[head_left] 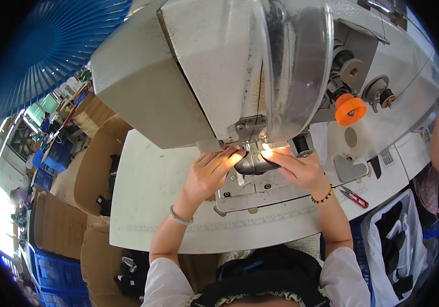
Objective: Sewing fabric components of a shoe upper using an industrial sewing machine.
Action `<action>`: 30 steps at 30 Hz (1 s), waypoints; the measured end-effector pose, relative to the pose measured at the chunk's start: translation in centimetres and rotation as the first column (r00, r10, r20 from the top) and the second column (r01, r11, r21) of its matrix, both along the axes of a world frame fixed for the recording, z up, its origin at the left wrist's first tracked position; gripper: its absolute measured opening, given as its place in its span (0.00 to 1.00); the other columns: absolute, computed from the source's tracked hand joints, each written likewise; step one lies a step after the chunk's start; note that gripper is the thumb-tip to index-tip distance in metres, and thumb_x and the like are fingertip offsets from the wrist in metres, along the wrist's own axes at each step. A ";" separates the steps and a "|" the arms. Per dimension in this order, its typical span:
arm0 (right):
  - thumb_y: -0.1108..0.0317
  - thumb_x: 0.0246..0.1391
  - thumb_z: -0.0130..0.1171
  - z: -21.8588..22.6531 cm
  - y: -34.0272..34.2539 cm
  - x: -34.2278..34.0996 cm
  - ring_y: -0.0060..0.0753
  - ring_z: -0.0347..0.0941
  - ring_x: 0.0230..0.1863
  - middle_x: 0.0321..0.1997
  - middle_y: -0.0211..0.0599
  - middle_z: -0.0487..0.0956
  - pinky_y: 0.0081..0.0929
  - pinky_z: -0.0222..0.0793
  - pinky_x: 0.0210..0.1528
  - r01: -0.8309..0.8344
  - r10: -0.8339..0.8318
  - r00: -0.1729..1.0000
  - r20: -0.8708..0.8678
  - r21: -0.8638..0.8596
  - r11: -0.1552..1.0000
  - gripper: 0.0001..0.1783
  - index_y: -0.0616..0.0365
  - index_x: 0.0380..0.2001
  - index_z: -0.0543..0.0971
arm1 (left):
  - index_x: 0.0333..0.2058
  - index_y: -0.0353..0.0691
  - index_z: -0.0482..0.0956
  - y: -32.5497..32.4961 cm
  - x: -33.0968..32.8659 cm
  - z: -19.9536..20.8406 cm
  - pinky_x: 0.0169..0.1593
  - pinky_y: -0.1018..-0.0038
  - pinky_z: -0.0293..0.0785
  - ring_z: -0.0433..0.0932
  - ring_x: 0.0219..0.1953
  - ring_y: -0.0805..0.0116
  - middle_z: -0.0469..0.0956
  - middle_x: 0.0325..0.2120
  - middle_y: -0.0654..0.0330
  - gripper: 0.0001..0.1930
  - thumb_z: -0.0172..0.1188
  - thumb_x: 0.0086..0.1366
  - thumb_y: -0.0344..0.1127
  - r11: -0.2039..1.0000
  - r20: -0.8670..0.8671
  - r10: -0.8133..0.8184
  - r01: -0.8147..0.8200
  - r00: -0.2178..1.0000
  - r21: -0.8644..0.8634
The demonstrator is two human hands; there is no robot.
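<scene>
A big white sewing machine (219, 66) fills the top of the head view. Under its needle area lies a small dark grey piece (252, 162), lit by the machine's lamp. My left hand (210, 174) pinches the piece's left edge with its fingertips; a pale bangle is on that wrist. My right hand (301, 169) presses on the piece's right side, a beaded bracelet on its wrist. Both hands rest on the metal needle plate (260, 192) set in the white table (148, 199).
Red-handled snips (355, 197) lie on the table right of my right wrist. An orange knob (350, 109) sticks out of the machine. Cardboard boxes (94, 169) and blue crates (55, 271) stand left. A bag of dark pieces (398, 240) is at right; another person's arm (436, 146) is far right.
</scene>
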State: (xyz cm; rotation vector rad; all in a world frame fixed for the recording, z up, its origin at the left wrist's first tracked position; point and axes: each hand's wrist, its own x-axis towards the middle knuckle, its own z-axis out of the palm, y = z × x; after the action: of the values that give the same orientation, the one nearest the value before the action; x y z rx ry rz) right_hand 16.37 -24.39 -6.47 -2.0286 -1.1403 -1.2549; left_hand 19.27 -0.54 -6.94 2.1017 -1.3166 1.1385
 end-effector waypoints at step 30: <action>0.76 0.32 0.64 0.0 0.2 -0.4 0.33 0.73 0.38 0.29 0.32 0.77 0.27 0.65 0.32 0.017 -0.017 0.995 0.102 -0.005 1.000 0.11 0.60 0.26 0.78 | 0.37 0.39 0.80 -0.1 -0.9 0.5 0.34 0.79 0.74 0.80 0.38 0.70 0.80 0.38 0.63 0.17 0.60 0.45 0.19 1.000 0.016 0.002 -0.002 1.000 -0.002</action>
State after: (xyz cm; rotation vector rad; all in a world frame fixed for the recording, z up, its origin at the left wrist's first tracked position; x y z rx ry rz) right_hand 15.93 -24.15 -6.44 -2.0022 -1.1761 -1.3792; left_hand 18.38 -0.63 -6.41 2.0975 -1.3204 1.1587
